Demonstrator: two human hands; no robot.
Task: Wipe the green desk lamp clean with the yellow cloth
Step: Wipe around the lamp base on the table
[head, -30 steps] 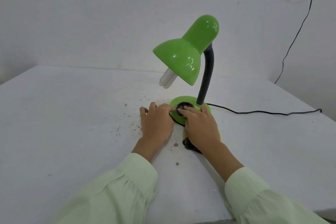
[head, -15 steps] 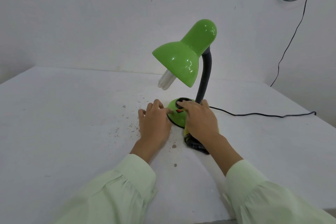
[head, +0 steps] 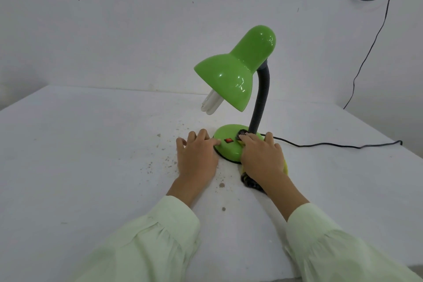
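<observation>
The green desk lamp (head: 238, 71) stands on the white table with a black flexible neck and a round green base (head: 226, 149) bearing a red switch. My right hand (head: 261, 158) lies flat on the right part of the base, pressing the yellow cloth (head: 285, 168) against it near the neck; the cloth is mostly hidden under the hand, with a dark-edged end showing by the wrist. My left hand (head: 196, 158) rests palm down on the table, fingers spread, its fingertips touching the base's left edge.
The lamp's black power cord (head: 332, 145) runs right across the white table (head: 91, 155). Brown crumbs (head: 164, 160) are scattered left of the base. Cables hang on the wall at the upper right. The table's front edge lies under my sleeves.
My right hand has slid with the cloth from the front of the base toward the neck, uncovering the red switch. My left hand has stayed at the base's left edge.
</observation>
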